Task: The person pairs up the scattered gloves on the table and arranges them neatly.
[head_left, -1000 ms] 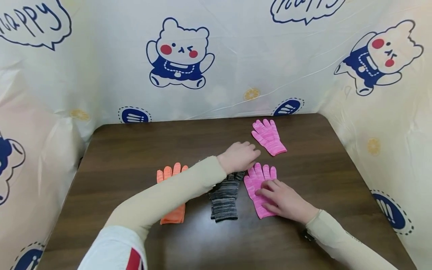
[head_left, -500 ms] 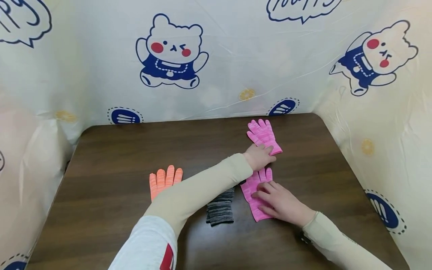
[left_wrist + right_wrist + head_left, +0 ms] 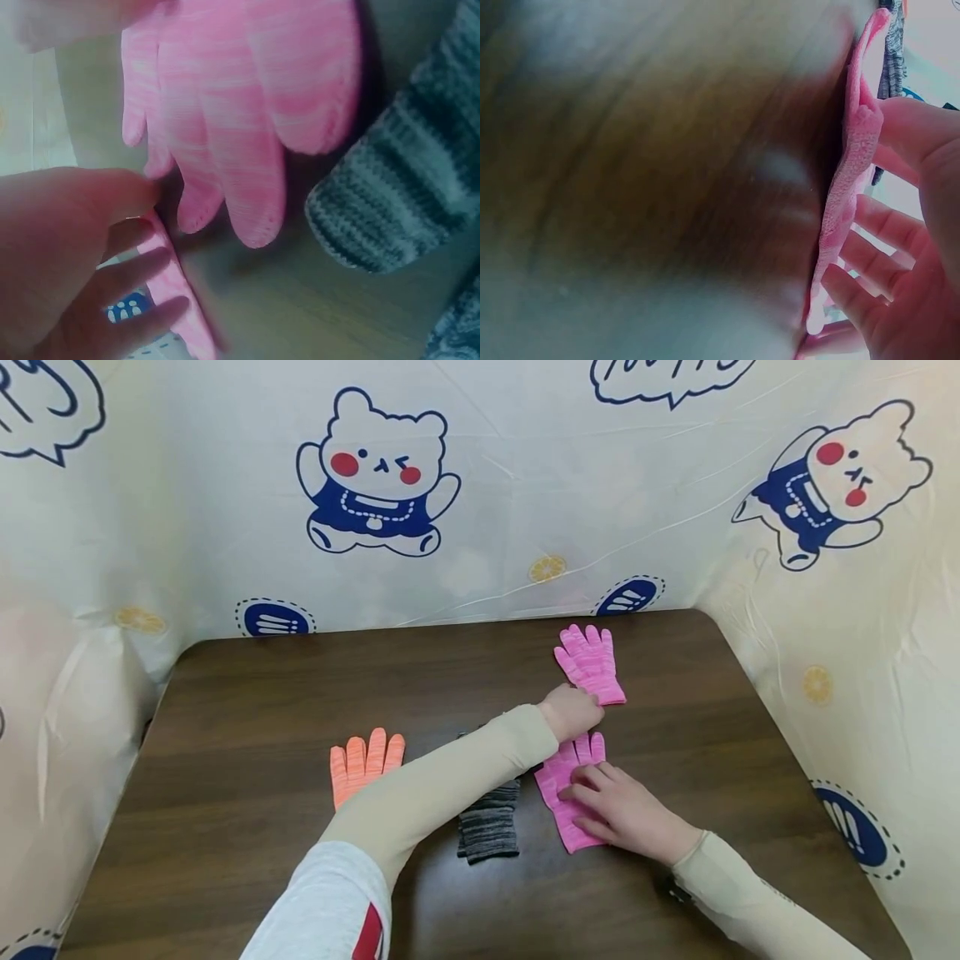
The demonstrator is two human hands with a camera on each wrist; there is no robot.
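Observation:
My left hand [image 3: 573,712] reaches across to the far pink knit glove [image 3: 596,664] and pinches its cuff. In the left wrist view, thumb and fingers meet at the edge of this glove [image 3: 176,289]. My right hand [image 3: 626,810] rests on the near pink glove [image 3: 573,827] with loosely spread, slightly bent fingers. In the right wrist view, the fingers touch the top of that glove [image 3: 851,161], which lies flat. A dark grey striped glove [image 3: 489,827] lies left of it, partly under my left forearm. An orange glove [image 3: 367,768] sits farther left, its lower part hidden by the sleeve.
The brown wooden table [image 3: 255,760] carries all the gloves. A pale sheet [image 3: 510,485] printed with bears hangs behind the table and down both sides. My left forearm crosses over the grey and orange gloves.
My left hand has moved right to the far pink glove, and its fingers have curled at the cuff. That glove has turned slightly more upright. The right hand stays on the near glove.

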